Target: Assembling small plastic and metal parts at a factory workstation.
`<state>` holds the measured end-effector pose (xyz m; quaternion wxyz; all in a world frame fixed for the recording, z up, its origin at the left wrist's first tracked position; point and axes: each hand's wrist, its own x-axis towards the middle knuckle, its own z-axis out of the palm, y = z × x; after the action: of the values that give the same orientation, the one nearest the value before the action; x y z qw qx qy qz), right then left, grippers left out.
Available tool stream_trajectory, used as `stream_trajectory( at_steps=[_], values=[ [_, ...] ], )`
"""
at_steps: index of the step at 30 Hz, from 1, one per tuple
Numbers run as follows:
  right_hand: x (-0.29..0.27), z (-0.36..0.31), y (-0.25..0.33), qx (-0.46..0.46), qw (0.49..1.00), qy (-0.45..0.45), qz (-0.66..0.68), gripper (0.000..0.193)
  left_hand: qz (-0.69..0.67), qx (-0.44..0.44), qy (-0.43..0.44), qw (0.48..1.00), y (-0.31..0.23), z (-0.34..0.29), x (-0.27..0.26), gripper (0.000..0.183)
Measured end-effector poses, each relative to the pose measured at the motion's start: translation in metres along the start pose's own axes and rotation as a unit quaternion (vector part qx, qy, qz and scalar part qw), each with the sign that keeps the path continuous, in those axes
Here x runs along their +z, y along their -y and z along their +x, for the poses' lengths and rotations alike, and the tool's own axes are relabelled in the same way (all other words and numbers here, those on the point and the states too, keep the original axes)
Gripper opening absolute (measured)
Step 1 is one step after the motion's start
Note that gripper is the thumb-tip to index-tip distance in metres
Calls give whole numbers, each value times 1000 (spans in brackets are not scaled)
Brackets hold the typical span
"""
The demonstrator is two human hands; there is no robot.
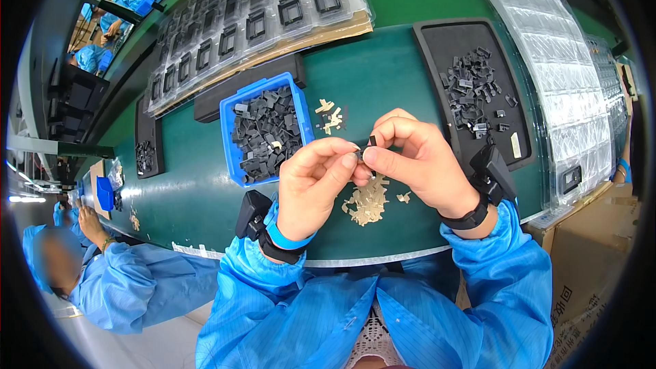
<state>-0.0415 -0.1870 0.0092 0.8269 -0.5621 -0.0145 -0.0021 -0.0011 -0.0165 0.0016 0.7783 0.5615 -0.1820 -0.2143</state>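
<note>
Above the near middle of the green table, my left hand [309,188] and my right hand [425,164] meet at the fingertips. Pinched between them is a small black plastic part [372,141], mostly covered by the fingers. A heap of cream-coloured small flat pieces [367,203] lies just below the hands, and a smaller group of cream pieces [332,120] lies beyond them. Left of my hands stands a blue bin [229,145] full of small black plastic parts [265,130]. To the right, a black tray [437,44] carries more black parts [471,85].
Clear plastic trays holding black frames [255,26] sit on cardboard at the far left. A clear compartment tray [557,68] runs along the right, above a cardboard box [588,253]. At the left a co-worker in a blue smock [137,283] reaches over the same table.
</note>
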Motion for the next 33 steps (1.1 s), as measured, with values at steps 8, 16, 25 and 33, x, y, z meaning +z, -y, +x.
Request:
stream_trajectory(
  at_steps=[8, 16, 25, 33],
  values=[
    [-4, 0, 0, 56, 987, 63, 139, 10, -100, -24, 23, 994, 2, 4, 3, 13],
    [-4, -2, -6, -31, 995, 73, 57, 15, -175, -74, 32, 981, -3, 1, -1, 13],
    [-1, -4, -4, -65, 997, 48, 4, 11, -239, -114, 47, 963, 0, 1, -5, 13],
    [1, -5, -2, -111, 991, 53, -58, 11, -252, -94, 64, 961, 3, 1, -6, 12]
  ],
)
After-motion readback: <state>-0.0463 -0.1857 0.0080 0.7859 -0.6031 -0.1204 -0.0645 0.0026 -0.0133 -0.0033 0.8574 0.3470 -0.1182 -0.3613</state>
